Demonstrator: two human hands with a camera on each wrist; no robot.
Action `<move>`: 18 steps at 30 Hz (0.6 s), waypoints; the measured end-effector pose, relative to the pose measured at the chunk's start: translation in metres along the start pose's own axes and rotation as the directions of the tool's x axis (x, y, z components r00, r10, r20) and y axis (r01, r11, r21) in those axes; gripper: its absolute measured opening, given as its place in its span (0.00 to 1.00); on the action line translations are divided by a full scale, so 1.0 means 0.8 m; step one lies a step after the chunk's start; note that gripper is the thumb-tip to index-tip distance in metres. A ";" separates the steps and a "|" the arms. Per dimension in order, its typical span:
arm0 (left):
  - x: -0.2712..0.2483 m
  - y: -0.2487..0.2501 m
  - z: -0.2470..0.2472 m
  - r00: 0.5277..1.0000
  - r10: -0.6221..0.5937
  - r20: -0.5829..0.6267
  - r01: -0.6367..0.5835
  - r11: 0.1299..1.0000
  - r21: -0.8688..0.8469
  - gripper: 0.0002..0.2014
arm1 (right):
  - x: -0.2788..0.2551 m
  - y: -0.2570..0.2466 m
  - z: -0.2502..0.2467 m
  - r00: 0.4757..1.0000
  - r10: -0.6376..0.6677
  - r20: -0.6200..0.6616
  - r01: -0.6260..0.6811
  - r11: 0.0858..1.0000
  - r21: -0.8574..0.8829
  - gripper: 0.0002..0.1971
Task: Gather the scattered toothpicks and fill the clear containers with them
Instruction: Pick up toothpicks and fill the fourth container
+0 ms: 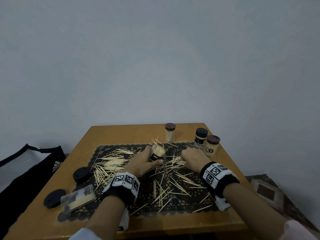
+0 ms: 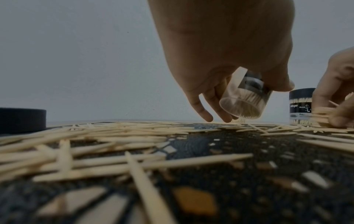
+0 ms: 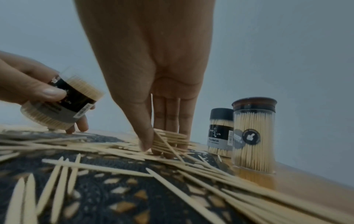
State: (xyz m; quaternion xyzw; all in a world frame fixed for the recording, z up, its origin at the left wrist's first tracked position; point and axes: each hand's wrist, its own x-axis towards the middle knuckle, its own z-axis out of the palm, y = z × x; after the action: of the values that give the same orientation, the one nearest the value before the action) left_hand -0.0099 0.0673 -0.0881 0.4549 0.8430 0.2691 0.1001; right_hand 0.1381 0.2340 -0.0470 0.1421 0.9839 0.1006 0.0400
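My left hand (image 1: 145, 159) grips a clear container (image 1: 156, 152) with a black label and holds it tilted just above the mat. Its top is open and it is packed with toothpicks, as the left wrist view of the container (image 2: 247, 104) also shows. To its right, my right hand (image 1: 186, 159) reaches down to the mat, thumb and fingers pinching a small bundle of toothpicks (image 3: 169, 138). Many loose toothpicks (image 1: 110, 163) lie scattered over the black lace mat (image 1: 183, 200), thickest at the left and in the front middle.
Three capped full containers stand at the back right: one brown-lidded (image 1: 170, 135), one black-lidded (image 1: 200, 138), another brown-lidded (image 1: 212, 146). Two black lids (image 1: 81, 174) (image 1: 54, 198) and a clear container lying on its side (image 1: 78, 199) sit front left. A black bag (image 1: 31, 168) lies beside the table.
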 end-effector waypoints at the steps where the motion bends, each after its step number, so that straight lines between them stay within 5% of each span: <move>1: -0.001 0.001 0.000 1.000 0.000 0.000 0.000 1.000 0.003 0.28 | 0.000 0.000 0.000 1.000 0.001 -0.002 -0.001 1.000 0.008 0.08; 9: -0.001 0.001 -0.001 1.000 0.007 -0.019 -0.008 1.000 -0.025 0.29 | 0.013 0.005 -0.008 0.986 0.127 -0.107 -0.086 0.943 0.322 0.06; 12: -0.001 0.001 0.000 1.000 0.012 -0.026 -0.013 0.999 -0.041 0.30 | 0.021 0.001 -0.020 0.968 0.219 -0.127 -0.101 0.794 0.599 0.02; 13: -0.001 0.000 0.000 1.000 0.011 -0.027 -0.012 0.999 -0.045 0.31 | 0.025 0.000 -0.024 0.957 0.261 -0.125 -0.095 0.690 0.718 0.02; 15: -0.001 -0.001 0.000 1.000 0.013 -0.028 -0.015 0.998 -0.057 0.31 | 0.031 -0.003 -0.032 0.941 0.326 -0.092 -0.025 0.337 0.941 0.01; 18: 0.000 -0.002 0.001 0.999 0.028 -0.031 -0.030 0.995 -0.095 0.32 | 0.031 -0.014 -0.044 0.933 0.347 -0.090 0.161 -0.184 0.970 0.07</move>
State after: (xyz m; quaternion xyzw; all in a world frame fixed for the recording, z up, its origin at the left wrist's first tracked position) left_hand -0.0107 0.0670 -0.0899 0.4577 0.8239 0.3172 0.1051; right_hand 0.1076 0.2241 -0.0160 0.1757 0.6798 -0.6647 -0.2552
